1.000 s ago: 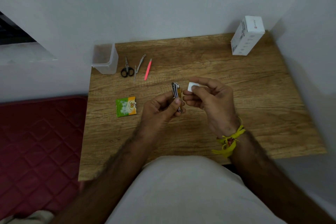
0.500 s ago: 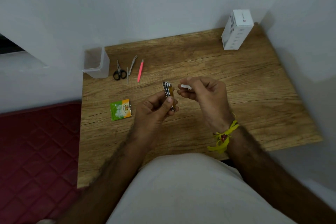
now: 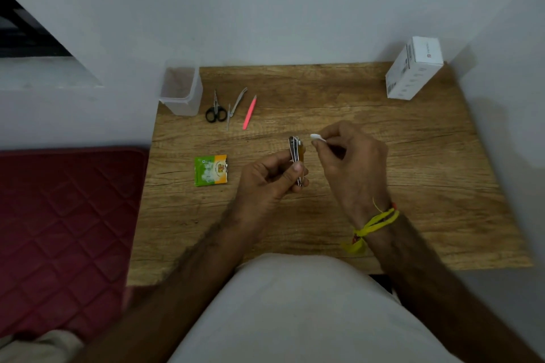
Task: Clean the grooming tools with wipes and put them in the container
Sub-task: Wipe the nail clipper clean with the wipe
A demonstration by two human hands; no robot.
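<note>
Head view over a wood-grain table. The left hand grips a steel nail clipper with an amber side panel upright above the table, thumb and fingers curled round its lower half. The right hand pinches a small folded white wipe at its fingertips, just beside the clipper's upper end but apart from it. Three tools lie near the far left corner: black-handled small scissors, a slim steel nipper and a pink tweezer. The clear plastic container stands at that corner, just left of the scissors; nothing can be made out inside it. A green and orange wipe sachet lies left of the hands; a white carton stands at the far right.

Probable hazards: the wipe is a small wad, so it may slip from the pinch during rubbing; the clipper's cutting edge may snag and tear it; a light grip on smooth steel may let the clipper drop; the container sits at the table's corner and a careless reach could tip it off
</note>
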